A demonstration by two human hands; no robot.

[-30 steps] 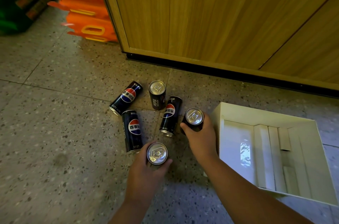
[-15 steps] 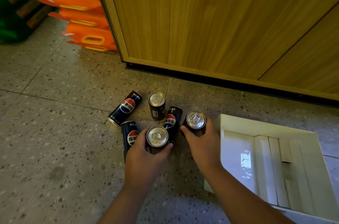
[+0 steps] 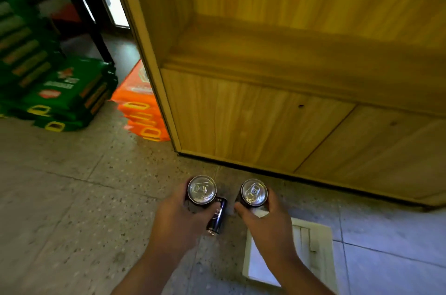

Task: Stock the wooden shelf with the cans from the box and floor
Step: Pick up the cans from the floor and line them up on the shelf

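My left hand [image 3: 178,222] grips an upright dark cola can [image 3: 201,190], silver top facing me. My right hand [image 3: 268,224] grips a second upright can [image 3: 254,192]. Both cans are held above the floor, side by side, in front of the wooden shelf unit [image 3: 265,123]. Its open shelf board [image 3: 277,53] lies higher up and bears nothing that I can see. One more dark can [image 3: 217,218] lies on the floor between my hands, partly hidden by the left one. The white box [image 3: 321,234] sits on the floor under my right forearm.
Green packs [image 3: 60,91] are stacked at the left, with orange packs [image 3: 142,111] beside the shelf unit's left corner. A dark table leg [image 3: 91,21] stands behind them. Speckled tile floor [image 3: 60,198] spreads to the left of my hands.
Both hands have lifted their cans off the floor. My view has risen and tilted up, bringing the open shelf into sight; most floor cans have dropped out of view behind my hands.
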